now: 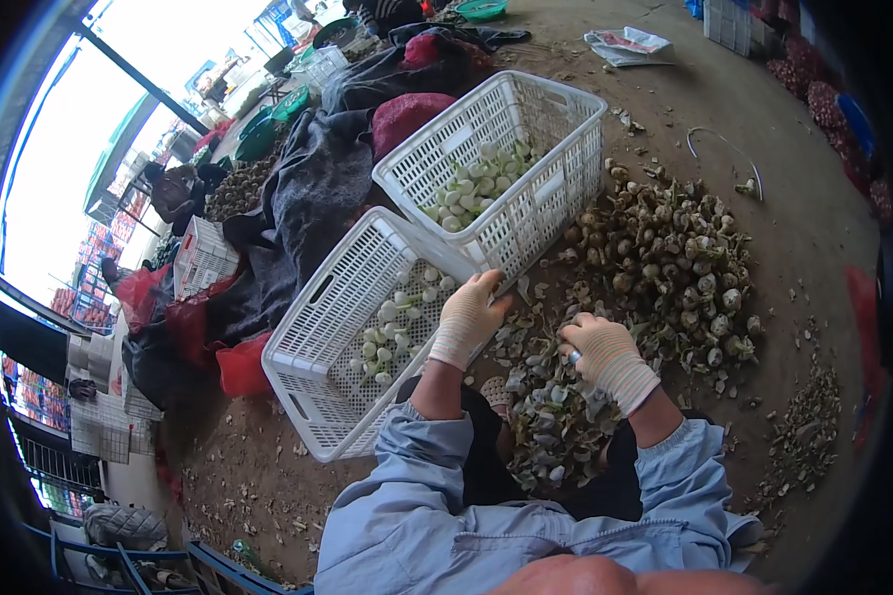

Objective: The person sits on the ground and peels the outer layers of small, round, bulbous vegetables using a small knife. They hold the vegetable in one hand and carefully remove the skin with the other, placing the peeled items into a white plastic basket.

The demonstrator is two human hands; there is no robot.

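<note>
My left hand (467, 316), in a striped knit glove with bare fingertips, is at the near corner where two white plastic crates meet; whether it holds anything cannot be told. My right hand (603, 353), gloved alike and with a ring-like metal band, is low over a heap of garlic peelings (558, 428), its fingers bent and their tips partly hidden. The nearer crate (309, 405) holds scattered peeled garlic bulbs (391, 331) with short stems. More pale peeled bulbs (476, 186) lie piled in the farther crate (558, 175). Unpeeled garlic bulbs (670, 260) form a pile beyond my right hand.
Dark cloth (316, 175) and red mesh sacks (409, 123) lie left of the crates. A person (175, 193) sits at the far left near another garlic pile. A white sack (629, 46) lies on the dirt floor ahead. Filled red net bags (826, 111) stand at the right.
</note>
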